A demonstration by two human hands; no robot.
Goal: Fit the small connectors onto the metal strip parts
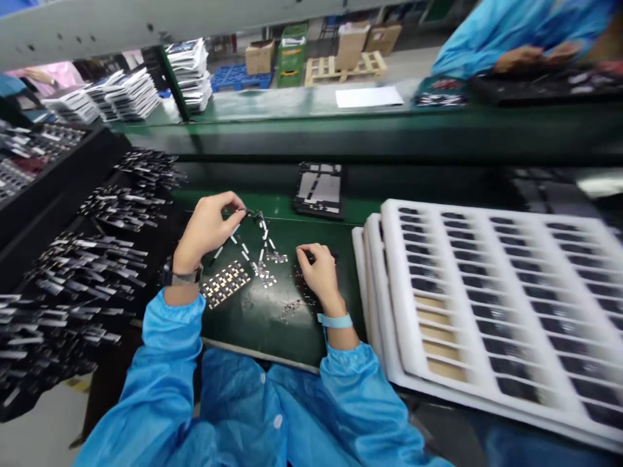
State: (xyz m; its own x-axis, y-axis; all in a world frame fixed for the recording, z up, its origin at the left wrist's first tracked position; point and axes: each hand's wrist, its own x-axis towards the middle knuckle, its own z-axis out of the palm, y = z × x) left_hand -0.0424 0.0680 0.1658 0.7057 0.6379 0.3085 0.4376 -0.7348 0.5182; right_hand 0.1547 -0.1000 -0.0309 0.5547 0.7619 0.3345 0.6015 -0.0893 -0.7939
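My left hand (211, 224) is above the green work surface (263, 324), its thumb and forefinger pinched on the end of a dark part beside several thin black-and-white strips (264, 243). Just below that hand lies a flat piece with rows of pale squares (226, 283). To the right, my right hand (318, 269) has its thumb and fingertips close together; anything between them is too small to make out. Small dark bits (294, 306) are scattered on the surface below and left of it.
White foam trays (487, 383) with dark parts in slots are stacked at right. Black bins of strips (97, 272) line the left. A dark framed piece (320, 188) lies behind my hands. Across the shelf (282, 104), a person in blue works with both hands.
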